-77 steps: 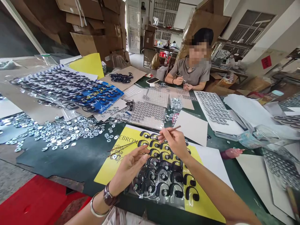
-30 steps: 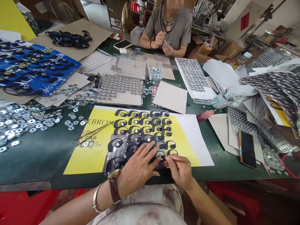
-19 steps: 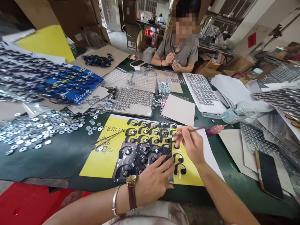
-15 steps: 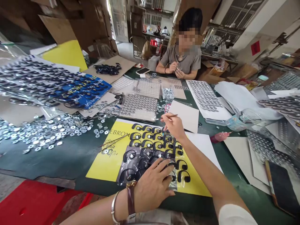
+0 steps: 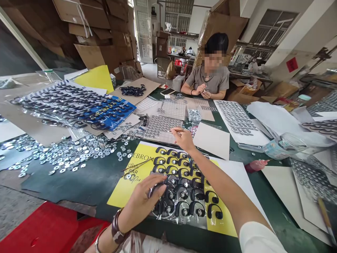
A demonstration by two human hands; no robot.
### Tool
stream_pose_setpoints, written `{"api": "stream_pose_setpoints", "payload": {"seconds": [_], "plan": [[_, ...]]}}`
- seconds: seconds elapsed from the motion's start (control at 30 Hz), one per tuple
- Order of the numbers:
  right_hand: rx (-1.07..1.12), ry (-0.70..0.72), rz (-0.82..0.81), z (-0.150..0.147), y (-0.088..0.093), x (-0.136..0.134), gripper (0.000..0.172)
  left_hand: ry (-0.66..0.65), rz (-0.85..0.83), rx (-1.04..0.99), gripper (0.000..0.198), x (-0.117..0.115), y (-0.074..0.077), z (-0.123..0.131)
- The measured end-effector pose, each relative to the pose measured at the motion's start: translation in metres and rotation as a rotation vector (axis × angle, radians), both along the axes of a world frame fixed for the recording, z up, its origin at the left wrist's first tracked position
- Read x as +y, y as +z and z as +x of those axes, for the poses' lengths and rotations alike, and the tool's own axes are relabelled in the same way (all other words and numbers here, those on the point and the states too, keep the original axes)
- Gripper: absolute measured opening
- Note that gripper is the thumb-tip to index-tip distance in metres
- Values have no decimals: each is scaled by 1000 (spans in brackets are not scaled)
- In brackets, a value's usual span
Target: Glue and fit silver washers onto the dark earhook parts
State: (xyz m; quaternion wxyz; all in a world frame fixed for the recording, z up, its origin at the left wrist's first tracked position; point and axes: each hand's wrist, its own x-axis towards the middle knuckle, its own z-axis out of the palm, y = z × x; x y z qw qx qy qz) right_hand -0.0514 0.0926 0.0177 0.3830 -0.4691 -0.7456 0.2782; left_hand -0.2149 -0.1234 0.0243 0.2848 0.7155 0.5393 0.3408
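Observation:
A yellow printed sheet (image 5: 123,185) lies on the green table before me, with rows of black ear-hook parts (image 5: 184,191) on clear film. My left hand (image 5: 143,202) hovers at the near left of those parts, fingers loosely spread, fingertips touching the film's edge. My right hand (image 5: 183,138) reaches forward past the sheet, pinched on a thin brown stick (image 5: 177,131), its tip over a clear tray of small silver discs (image 5: 161,126).
Loose metal washers (image 5: 65,151) cover the table's left. A blue sheet of black hooks (image 5: 86,107) lies behind them. Another person (image 5: 209,77) sits opposite, hands together. White paper sheets (image 5: 212,140), a pink bottle (image 5: 256,165) and plastic trays fill the right side.
My right hand has gone forward from the ear-hook rows to the disc tray with the stick. My left hand has lifted off the parts and drawn back left. The view tilted up.

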Motion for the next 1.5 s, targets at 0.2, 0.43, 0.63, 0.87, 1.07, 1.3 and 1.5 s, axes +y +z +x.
{"api": "stream_pose_setpoints", "payload": {"seconds": [0.2, 0.43, 0.63, 0.87, 1.07, 1.3, 1.5], "plan": [[18, 7, -42, -6, 0, 15, 30, 2, -115, -153, 24, 5, 6, 5], [139, 35, -111, -11, 3, 20, 33, 56, -217, -244, 26, -2, -2, -5], [303, 170, -207, 19, 28, -72, 42, 168, -385, -695, 43, 10, -6, -3], [510, 165, -316, 63, 23, -185, 24, 10, -553, -798, 39, 10, -6, 40], [399, -15, -113, 106, -4, -229, 19, -194, -613, -507, 34, -4, -14, 51], [-76, -13, 350, 137, -27, -223, 18, 251, 221, 118, 28, 16, -13, -12], [-120, -25, 315, 134, -30, -218, 16, 383, 341, 517, 49, 26, -7, -49]]}}
